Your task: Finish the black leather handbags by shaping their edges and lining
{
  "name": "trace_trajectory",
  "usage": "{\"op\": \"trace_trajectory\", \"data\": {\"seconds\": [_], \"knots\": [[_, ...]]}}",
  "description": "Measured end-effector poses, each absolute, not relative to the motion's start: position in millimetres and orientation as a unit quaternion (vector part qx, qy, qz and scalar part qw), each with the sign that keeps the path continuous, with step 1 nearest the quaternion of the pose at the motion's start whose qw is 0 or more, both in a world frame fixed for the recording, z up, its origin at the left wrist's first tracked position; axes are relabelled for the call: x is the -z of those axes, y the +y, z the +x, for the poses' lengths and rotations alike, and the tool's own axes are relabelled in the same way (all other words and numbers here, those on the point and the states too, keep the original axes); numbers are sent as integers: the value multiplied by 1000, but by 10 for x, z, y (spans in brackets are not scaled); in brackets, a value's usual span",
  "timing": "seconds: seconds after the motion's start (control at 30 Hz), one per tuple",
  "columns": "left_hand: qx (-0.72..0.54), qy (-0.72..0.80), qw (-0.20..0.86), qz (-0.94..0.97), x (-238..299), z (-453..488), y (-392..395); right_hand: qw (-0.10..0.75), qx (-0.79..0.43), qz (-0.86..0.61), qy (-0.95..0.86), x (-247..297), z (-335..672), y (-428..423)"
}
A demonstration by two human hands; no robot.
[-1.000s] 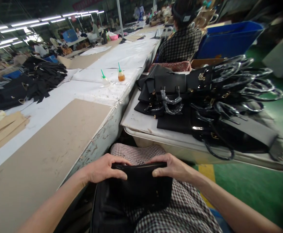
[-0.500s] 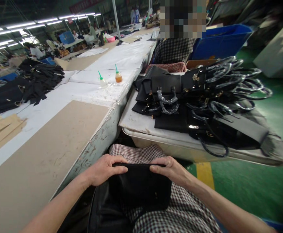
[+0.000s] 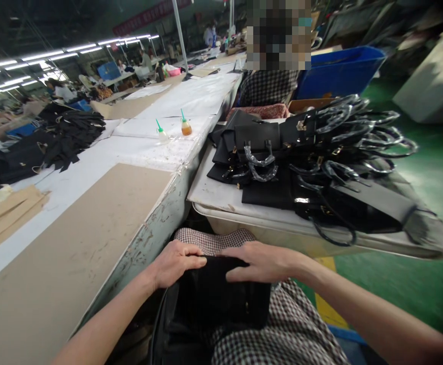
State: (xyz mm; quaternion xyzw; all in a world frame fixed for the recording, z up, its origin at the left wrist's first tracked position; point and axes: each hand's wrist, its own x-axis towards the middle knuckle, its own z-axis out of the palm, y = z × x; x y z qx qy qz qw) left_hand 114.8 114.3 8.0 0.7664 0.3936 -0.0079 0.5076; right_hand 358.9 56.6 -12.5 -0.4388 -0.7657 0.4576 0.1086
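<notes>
A black bag (image 3: 221,294) rests on my lap against a checked apron (image 3: 244,350), its upper edge toward the table. My left hand (image 3: 175,263) grips that edge near its left end, thumb in front and fingers curled over. Toward the right end, my right hand (image 3: 259,261) straddles the same edge more loosely. Its thumb lies on the front face and its fingers reach over the top. A small shiny fitting shows low on the bag's right side. More black material hangs at the lower left, mostly in shadow.
Several black handbags (image 3: 259,192) with plastic-wrapped handles are heaped on the right table (image 3: 206,195). On the long left table stand two green-tipped bottles (image 3: 185,126), beyond a brown board (image 3: 92,228). Black pieces (image 3: 69,132) lie far left. A person in checked clothing (image 3: 269,88) sits beyond.
My right hand has slid left along the bag's upper edge, its thumb and fingers now spread wider. My left hand keeps its grip. The view has shifted slightly.
</notes>
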Motion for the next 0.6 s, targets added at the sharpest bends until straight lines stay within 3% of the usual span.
{"op": "trace_trajectory", "data": {"seconds": [0.13, 0.4, 0.5, 0.6], "knots": [[0, 380, 510, 772, -85, 1106, 1123, 106, -435, -410, -795, 171, 3216, 782], [7, 390, 525, 757, -91, 928, 1161, 78, -651, -352, -668, 367, 3752, 788], [-2, 370, 540, 756, -88, 960, 1196, 77, -611, -363, -699, 253, 3900, 772], [-26, 359, 582, 730, -82, 1026, 1213, 136, -507, -413, -744, 174, 3660, 774]]}}
